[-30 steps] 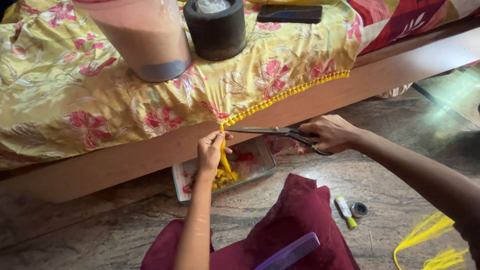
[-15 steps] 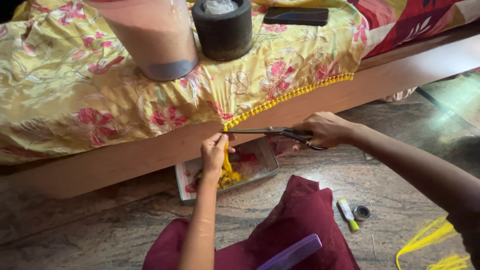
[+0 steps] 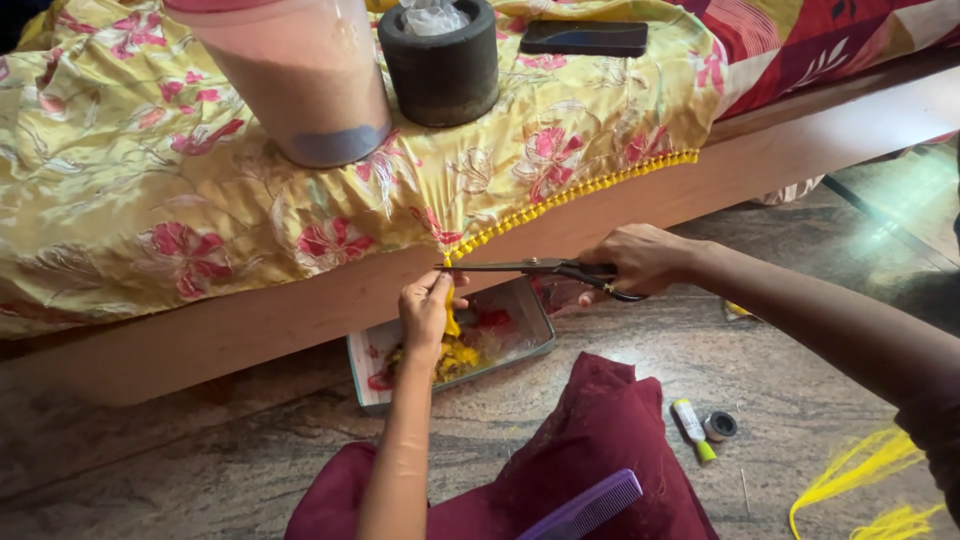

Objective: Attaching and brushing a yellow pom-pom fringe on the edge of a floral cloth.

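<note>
My left hand (image 3: 428,308) pinches the soft, limp yellow tassel (image 3: 451,318) at the cloth (image 3: 200,200) edge, held taut; right hand (image 3: 640,262) grips the scissors (image 3: 530,267), blades nearly closed at its top.

- Both hands, the left hand (image 3: 428,312) and the right hand (image 3: 640,262), are bare, with no gloves
- No rings or bangles can be made out on the fingers or wrists
- Both forearms (image 3: 400,460) are uncovered, no sleeve reaching them
- Maroon cloth garment (image 3: 600,440) covers the lap and knees, creased in soft folds
</note>
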